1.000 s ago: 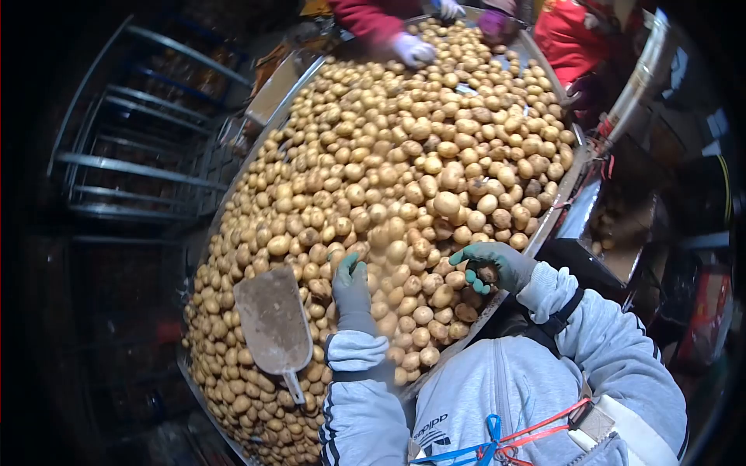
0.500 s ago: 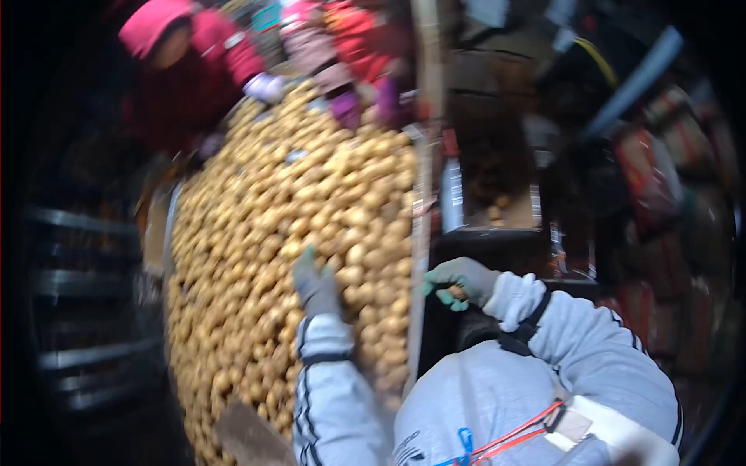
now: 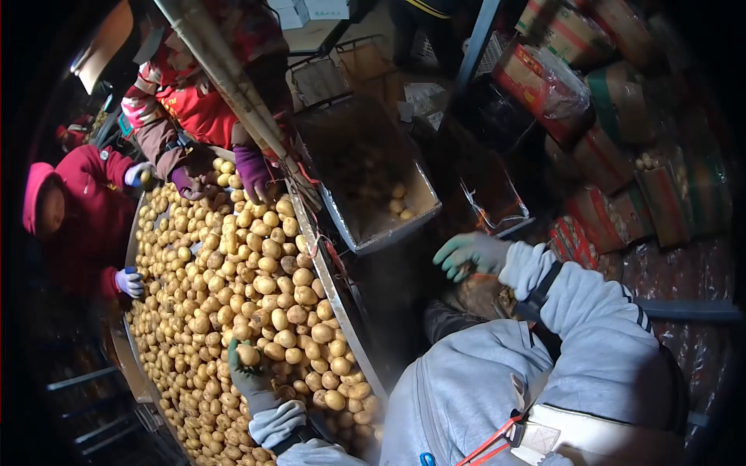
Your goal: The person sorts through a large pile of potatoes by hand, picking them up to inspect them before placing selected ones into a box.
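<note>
Potatoes (image 3: 221, 299) lie in a thick layer over a metal-edged sorting table. My left hand (image 3: 252, 379), in a grey glove with green fingertips, is among them and closed around a potato (image 3: 247, 355). Off the table's right side, my right hand (image 3: 472, 252), in a matching glove, hangs above a brown container (image 3: 483, 297) close to my body. Its fingers are apart and curve downward, and no potato shows in them. The container's contents are mostly hidden by the hand and sleeve.
Two people work across the table; one wears purple gloves (image 3: 252, 172), the other white-and-purple gloves (image 3: 129, 283). A raised metal rim (image 3: 342, 314) and a slanting pole (image 3: 225, 74) border the table. Beyond stands an open box (image 3: 404, 229) with some potatoes. Stacked cartons (image 3: 602, 155) fill the right.
My view has turned right, so the table appears further left. My right hand has moved over the brown container and its fingers have opened. My left hand has closed on a potato.
</note>
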